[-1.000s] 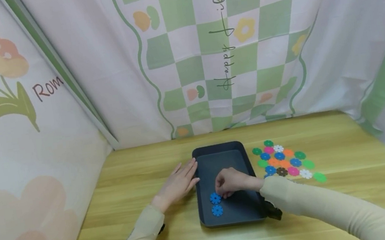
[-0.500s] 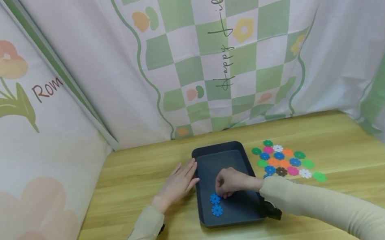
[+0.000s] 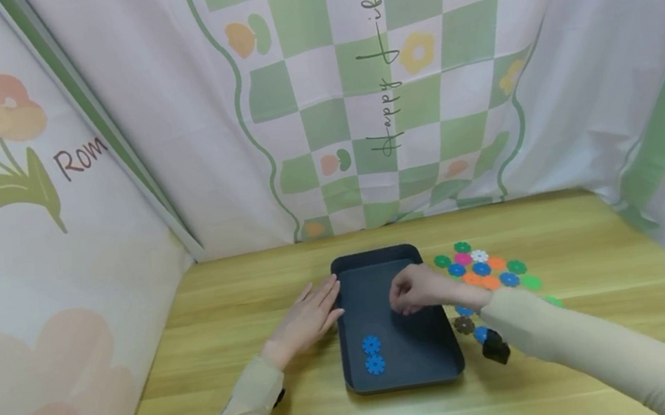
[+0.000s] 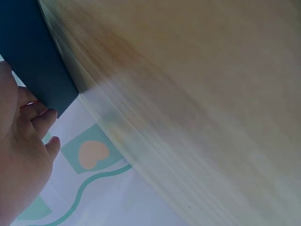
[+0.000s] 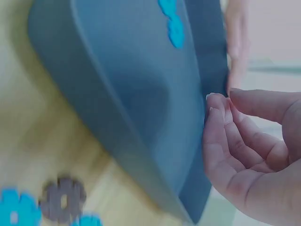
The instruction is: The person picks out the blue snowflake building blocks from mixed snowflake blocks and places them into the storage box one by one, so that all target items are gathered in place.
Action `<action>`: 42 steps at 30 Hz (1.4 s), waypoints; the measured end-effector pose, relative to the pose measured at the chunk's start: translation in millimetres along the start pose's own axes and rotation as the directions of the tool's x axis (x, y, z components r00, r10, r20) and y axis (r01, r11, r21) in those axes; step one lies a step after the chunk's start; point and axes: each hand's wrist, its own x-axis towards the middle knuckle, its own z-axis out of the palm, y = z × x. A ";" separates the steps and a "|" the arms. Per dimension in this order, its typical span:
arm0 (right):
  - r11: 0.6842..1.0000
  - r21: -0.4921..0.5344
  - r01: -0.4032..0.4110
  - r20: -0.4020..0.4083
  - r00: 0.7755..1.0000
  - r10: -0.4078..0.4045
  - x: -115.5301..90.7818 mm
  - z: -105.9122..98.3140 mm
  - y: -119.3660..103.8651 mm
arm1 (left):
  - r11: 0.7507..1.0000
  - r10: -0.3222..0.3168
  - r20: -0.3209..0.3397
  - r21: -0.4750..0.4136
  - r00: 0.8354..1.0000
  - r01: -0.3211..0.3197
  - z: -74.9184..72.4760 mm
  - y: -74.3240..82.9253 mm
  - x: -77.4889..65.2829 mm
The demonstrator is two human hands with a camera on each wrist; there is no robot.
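Note:
A dark grey rectangular tray (image 3: 417, 358) lies on the wooden table. Two blue notched plastic discs (image 3: 373, 355) sit in its near left part, one behind the other and edge to edge. My left hand (image 3: 304, 321) rests at the tray's left side, fingers straight and fingertips at the rim. Over the tray's right half hovers my right hand (image 3: 422, 287). Its fingers (image 5: 216, 136) are loosely curled in the right wrist view, the thumb close to the index fingertip, and nothing shows between them.
Right of the tray lies a spread of similar discs (image 3: 482, 269) in green, orange, blue, pink, white and brown, partly covered by the right forearm. A dark brown disc (image 3: 465, 325) shows below the wrist. A patterned curtain (image 3: 382, 108) hangs behind the table (image 3: 241, 284).
My right hand has lifted away from the two blue discs, moving right and slightly back. Both discs stay in the tray. The left hand keeps its place.

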 end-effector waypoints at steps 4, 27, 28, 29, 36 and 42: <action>0.999 0.023 -0.028 -0.033 0.999 0.029 -10.7 -26.2 8.9 | 1.000 -0.009 0.010 -0.008 1.000 0.009 -1.0 0.1 0.4; 0.986 -0.021 -0.166 -0.176 0.971 0.160 -74.9 -97.2 110.4 | 1.000 -0.004 -0.012 0.007 1.000 0.004 -2.1 -1.4 -0.3; 0.985 -0.022 -0.174 -0.179 0.970 0.167 -75.9 -98.6 114.4 | 1.000 -0.005 -0.010 0.009 1.000 0.005 -1.7 -1.3 -0.6; 0.983 -0.027 -0.182 -0.185 0.967 0.174 -76.6 -99.8 118.3 | 1.000 -0.005 -0.010 0.011 1.000 0.005 -1.4 -1.2 -0.7; 0.975 -0.103 -0.196 -0.234 0.958 0.168 -79.0 -105.6 139.8 | 1.000 0.002 -0.011 0.007 1.000 -0.001 1.5 -0.4 -0.7; 0.971 -0.177 -0.164 -0.241 0.963 0.119 -77.6 -106.7 150.4 | 1.000 0.004 -0.005 0.004 1.000 -0.004 2.7 -0.3 0.0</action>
